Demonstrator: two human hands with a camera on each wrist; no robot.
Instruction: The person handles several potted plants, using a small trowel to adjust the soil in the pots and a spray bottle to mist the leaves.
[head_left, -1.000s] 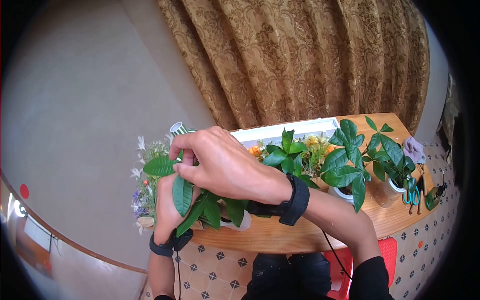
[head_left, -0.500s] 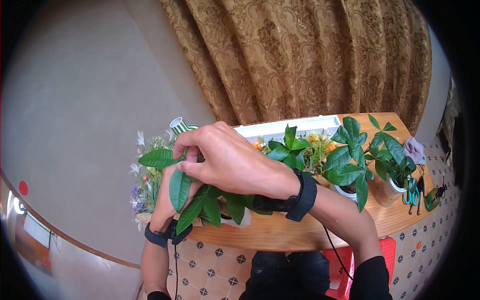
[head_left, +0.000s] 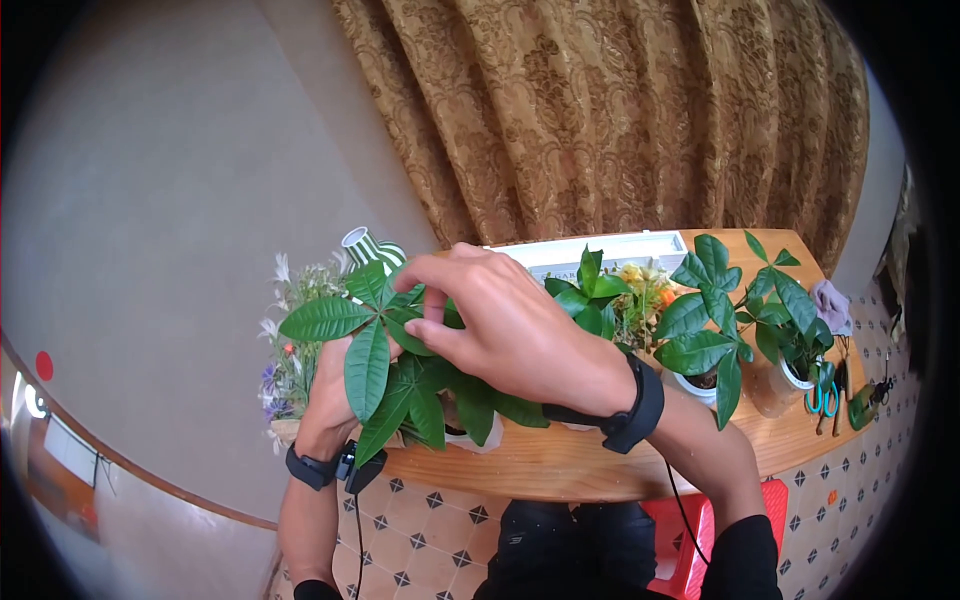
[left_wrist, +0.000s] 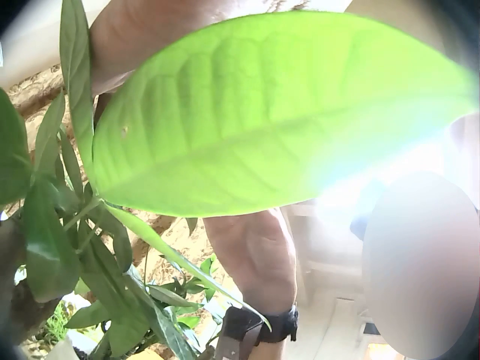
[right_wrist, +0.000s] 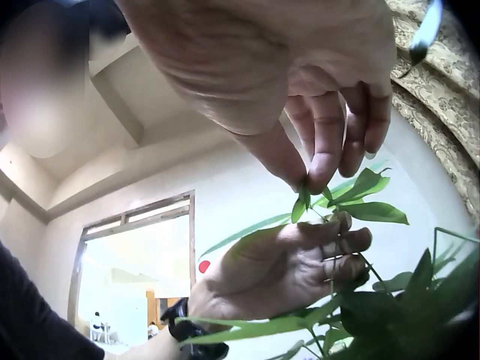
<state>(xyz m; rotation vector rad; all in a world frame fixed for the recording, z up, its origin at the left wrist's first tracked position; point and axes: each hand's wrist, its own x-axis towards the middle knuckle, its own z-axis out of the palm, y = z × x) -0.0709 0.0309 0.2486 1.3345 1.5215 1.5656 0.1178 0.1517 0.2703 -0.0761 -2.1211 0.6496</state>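
A potted plant with broad green leaves (head_left: 366, 370) stands at the table's near left, its white pot (head_left: 484, 432) partly hidden by foliage. My right hand (head_left: 515, 325) reaches over it from the right. In the right wrist view, that hand's thumb and index finger pinch a small green leaf (right_wrist: 300, 206) at the top of the plant. Just below, my left hand (right_wrist: 281, 266) has its fingers curled round a thin stem (right_wrist: 328, 259). Leaves cover most of the left hand in the head view. One large leaf (left_wrist: 247, 127) fills the left wrist view.
Flowers (head_left: 290, 350) and a green-striped vase (head_left: 362, 243) stand at the left. A white planter box (head_left: 610, 252) lies along the back. Two potted plants (head_left: 700, 350) (head_left: 790, 340), blue-handled scissors (head_left: 824, 400) and a cloth (head_left: 830, 306) are at the right of the wooden table (head_left: 560, 465).
My right hand has shifted right and slightly down, uncovering the leaf cluster at the plant's top. The left hand stays beneath the leaves, nearly in place.
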